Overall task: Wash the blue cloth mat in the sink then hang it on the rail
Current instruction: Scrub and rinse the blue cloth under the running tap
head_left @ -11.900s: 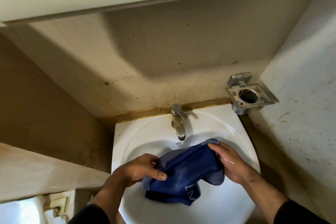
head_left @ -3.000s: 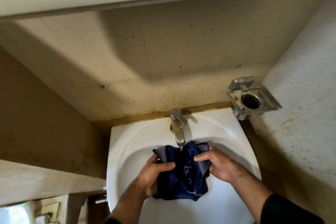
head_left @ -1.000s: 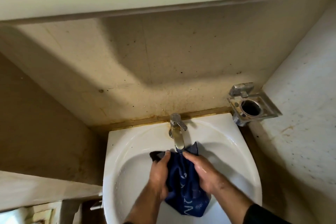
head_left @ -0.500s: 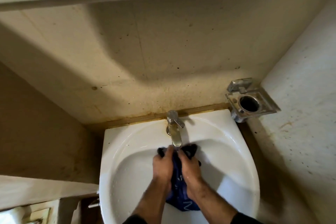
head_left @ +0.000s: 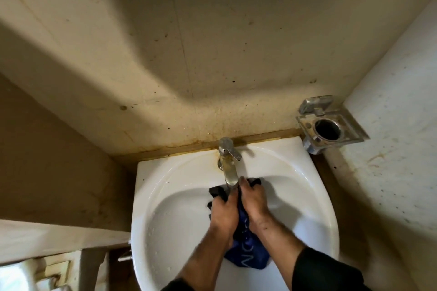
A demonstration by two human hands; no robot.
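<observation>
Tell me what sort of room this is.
Most likely a small bathroom: a white wall-mounted sink with a single tap, a metal holder fixed to the wall, stained walls close around.

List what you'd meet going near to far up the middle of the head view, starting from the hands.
left hand and right hand on the blue cloth mat → tap → stained wall

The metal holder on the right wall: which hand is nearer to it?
Right. The right hand grips the blue cloth mat below-left of the metal holder; the left hand is further left.
</observation>
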